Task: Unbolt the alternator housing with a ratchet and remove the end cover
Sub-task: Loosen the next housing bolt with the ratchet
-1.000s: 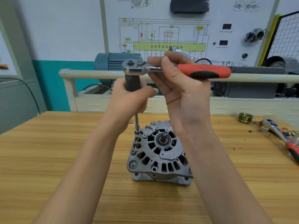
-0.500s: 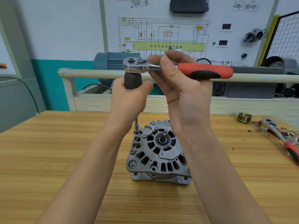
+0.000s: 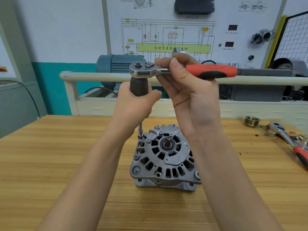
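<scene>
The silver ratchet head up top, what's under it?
Under the ratchet head sits a dark grip, wrapped by the left hand. A thin shaft comes out below, down to the alternator. The hand hides the grip's lower part.

"自动变速器...电脑" on green strip of wall wiring diagram, middle characters hidden by hand, "05" cast on alternator housing, other labels too small
</scene>
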Demonstrator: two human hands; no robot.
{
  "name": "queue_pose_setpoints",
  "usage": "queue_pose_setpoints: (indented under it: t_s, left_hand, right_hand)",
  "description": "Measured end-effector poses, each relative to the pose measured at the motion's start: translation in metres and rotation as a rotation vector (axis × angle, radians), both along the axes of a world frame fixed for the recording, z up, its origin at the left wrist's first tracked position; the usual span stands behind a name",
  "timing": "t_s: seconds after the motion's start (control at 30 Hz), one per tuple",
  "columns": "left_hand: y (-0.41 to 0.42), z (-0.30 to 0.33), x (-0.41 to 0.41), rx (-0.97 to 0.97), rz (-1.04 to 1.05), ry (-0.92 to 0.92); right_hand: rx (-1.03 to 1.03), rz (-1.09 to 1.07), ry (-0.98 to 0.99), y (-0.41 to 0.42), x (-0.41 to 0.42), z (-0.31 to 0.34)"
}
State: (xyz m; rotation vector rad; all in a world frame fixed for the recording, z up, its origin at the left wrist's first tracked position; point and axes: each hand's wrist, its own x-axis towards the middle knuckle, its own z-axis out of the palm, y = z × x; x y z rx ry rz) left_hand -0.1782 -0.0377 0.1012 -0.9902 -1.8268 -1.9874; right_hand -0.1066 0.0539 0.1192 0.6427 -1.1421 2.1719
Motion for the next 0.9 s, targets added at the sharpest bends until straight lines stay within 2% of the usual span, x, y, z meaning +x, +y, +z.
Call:
queue_pose_setpoints:
  t_s: [0.13, 0.23, 0.4, 0.47, 0.57, 0.77, 0.9]
  left_hand:
    - [0.005, -0.002, 0.001, 0.081, 0.109, -0.013]
    - [0.003, -0.002, -0.001, 0.089, 0.053, -0.016]
    - [-0.016, 0.002, -0.006, -0.069, -0.252, 0.087]
    - [-0.019, 0.002, -0.007, -0.073, -0.333, 0.102]
    - [-0.014, 0.002, -0.006, -0.012, -0.273, 0.073]
    - [0.000, 0.001, -0.002, 0.106, -0.046, 0.005]
    - [-0.004, 0.001, -0.002, 0.071, -0.088, 0.002]
  right_hand:
    - [-0.044, -0.226, 0.058, -0.017, -0.001, -0.007]
    - [-0.026, -0.290, 0.091, -0.022, -0.003, -0.010]
    - [0.040, -0.033, 0.010, -0.007, 0.002, -0.002]
    - [0.046, 0.070, -0.031, -0.003, 0.003, 0.000]
    - [0.032, 0.071, -0.035, -0.003, 0.002, 0.001]
    - [-0.003, -0.218, 0.068, -0.016, 0.000, -0.006]
    - [0.035, -0.191, 0.060, -0.014, 0.000, -0.006]
